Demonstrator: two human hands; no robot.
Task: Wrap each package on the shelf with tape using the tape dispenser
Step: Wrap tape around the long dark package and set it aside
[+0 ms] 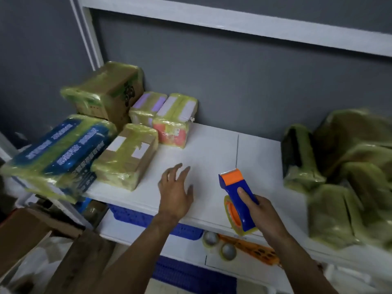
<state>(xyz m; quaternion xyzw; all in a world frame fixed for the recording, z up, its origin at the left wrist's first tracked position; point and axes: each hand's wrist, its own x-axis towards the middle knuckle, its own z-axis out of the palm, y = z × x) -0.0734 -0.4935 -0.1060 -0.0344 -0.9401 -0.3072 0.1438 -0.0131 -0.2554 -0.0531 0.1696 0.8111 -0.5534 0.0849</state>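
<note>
My right hand [262,211] grips the blue and orange tape dispenser [236,192] over the front of the white shelf [212,149], its orange nose pointing away from me. My left hand [176,192] hovers over the shelf's middle with fingers spread, holding nothing. To its left lie taped packages: a brown box [127,155], a blue pack [61,149] hanging over the shelf's left end, a large carton [106,90], a purple pack [147,108] and a pink and white pack [175,122]. Dark bags wrapped in yellowish tape [347,170] pile up on the right.
A grey wall stands behind the shelf and a white shelf board [233,20] runs overhead. Below the shelf front are blue crates [137,217], two tape rolls [220,245] and an orange item [254,249]. Brown cardboard [25,232] sits at the lower left.
</note>
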